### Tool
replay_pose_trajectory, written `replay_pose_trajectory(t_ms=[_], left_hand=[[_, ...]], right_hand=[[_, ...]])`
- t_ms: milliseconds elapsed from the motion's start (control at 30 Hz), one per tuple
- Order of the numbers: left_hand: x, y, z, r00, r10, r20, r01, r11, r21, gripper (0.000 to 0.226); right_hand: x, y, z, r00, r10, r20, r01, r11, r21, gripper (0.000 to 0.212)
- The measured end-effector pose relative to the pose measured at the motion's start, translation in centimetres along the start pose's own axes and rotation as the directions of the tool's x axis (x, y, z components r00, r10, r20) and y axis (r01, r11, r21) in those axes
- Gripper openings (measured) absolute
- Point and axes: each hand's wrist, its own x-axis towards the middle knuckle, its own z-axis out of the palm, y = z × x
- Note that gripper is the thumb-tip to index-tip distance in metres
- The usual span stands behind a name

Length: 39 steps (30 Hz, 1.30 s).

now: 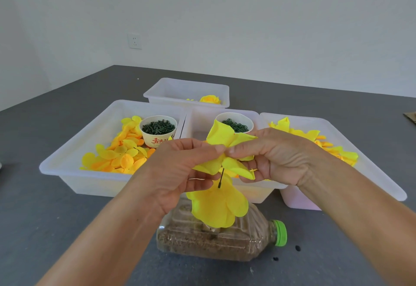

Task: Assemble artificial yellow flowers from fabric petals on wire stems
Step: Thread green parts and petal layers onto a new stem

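My left hand (180, 168) and my right hand (274, 157) meet in mid-air and both pinch a yellow fabric petal piece (221, 136) at its centre. A thin dark wire stem (221, 179) hangs below the pinch point. Under it, a larger layered yellow petal cluster (219, 207) stands over a sand-filled plastic bottle (216, 238) lying on its side with a green cap. How the cluster is fixed to the bottle is hidden.
White trays stand behind on the grey table: the left tray (67, 157) holds orange-yellow petals and a paper cup of dark green parts (158, 130); a second cup (236, 123); the right tray (360, 132) holds yellow petals; the far tray (186, 90) holds a finished flower (210, 99).
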Motion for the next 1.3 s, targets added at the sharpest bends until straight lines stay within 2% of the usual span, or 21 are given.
replay_pose_trajectory(t_ms=[133,333,467,533,800,1033,1167,1233,1300], left_hand=[[0.1,-0.2,0.2,1.0,0.018,-0.024,-0.018,1.0,0.006,0.03],[0.1,0.0,0.4,0.999,0.033,-0.007,-0.034,0.999,-0.027,0.027],[-0.2,-0.4,0.4,1.0,0.019,-0.007,-0.02,0.999,-0.027,0.031],[-0.2,-0.6,0.4,1.0,0.003,-0.012,-0.004,1.0,-0.027,0.031],[0.1,-0.7,0.5,0.999,-0.025,-0.031,0.022,0.995,-0.093,0.023],[0.1,-0.9,0.6,0.998,-0.057,-0.038,0.053,0.992,-0.111,0.026],[0.1,-1.0,0.7,0.997,-0.065,-0.051,0.057,0.987,-0.147,0.024],[-0.1,-1.1,0.6,0.997,-0.062,-0.053,0.053,0.987,-0.151,0.023],[-0.2,-1.2,0.4,0.996,-0.07,-0.051,0.061,0.986,-0.153,0.025]], right_hand=[[0.1,0.0,0.0,1.0,0.018,-0.001,-0.018,1.0,0.018,0.033],[-0.4,-0.3,0.0,1.0,-0.012,0.012,0.011,0.998,0.067,0.02],[-0.6,0.2,0.1,1.0,0.022,-0.006,-0.021,0.999,0.04,0.032],[-0.6,0.4,0.3,0.999,0.046,-0.016,-0.045,0.998,0.047,0.029],[-0.3,0.6,0.5,0.996,0.067,-0.053,-0.063,0.995,0.083,0.04],[-0.2,0.6,0.7,0.992,0.108,-0.062,-0.1,0.989,0.111,0.025],[-0.1,0.8,1.1,0.987,0.126,-0.102,-0.109,0.982,0.156,0.007],[-0.1,1.0,1.2,0.985,0.116,-0.127,-0.094,0.981,0.172,0.012],[-0.1,1.1,1.4,0.984,0.098,-0.146,-0.071,0.981,0.182,0.009]])
